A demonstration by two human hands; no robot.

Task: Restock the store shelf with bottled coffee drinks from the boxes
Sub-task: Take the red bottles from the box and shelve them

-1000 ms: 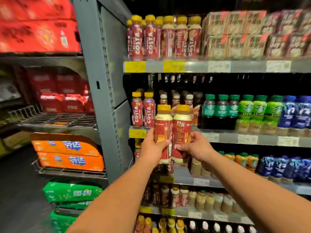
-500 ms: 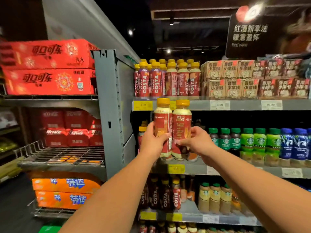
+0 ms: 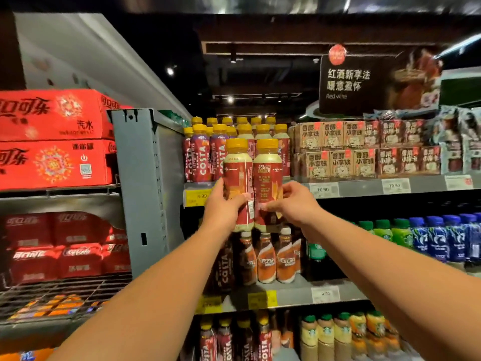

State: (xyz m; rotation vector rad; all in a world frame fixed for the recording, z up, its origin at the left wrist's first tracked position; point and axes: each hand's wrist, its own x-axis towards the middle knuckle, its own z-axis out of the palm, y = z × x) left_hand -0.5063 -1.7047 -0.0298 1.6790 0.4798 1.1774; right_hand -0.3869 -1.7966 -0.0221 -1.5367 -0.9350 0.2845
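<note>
- Store shelving behind: the top shelf (image 3: pixel 364 187) edge runs just beyond both hands.
- Left hand (image 3: pixel 223 204) grips one coffee bottle (image 3: pixel 237 173) and right hand (image 3: pixel 294 201) grips a second bottle (image 3: pixel 268 173); the bottles touch.
- Both are higher than half a second ago, now fronting the Costa row (image 3: pixel 201 155).
- Fingers hide the lower labels; the print is blurred.

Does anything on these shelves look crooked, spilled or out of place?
Nothing stands out. The left hand and right hand each hold one yellow-capped, red-labelled plastic coffee bottle upright, and the yellow-capped bottles on the grey metal top shelf stand straight.
</note>
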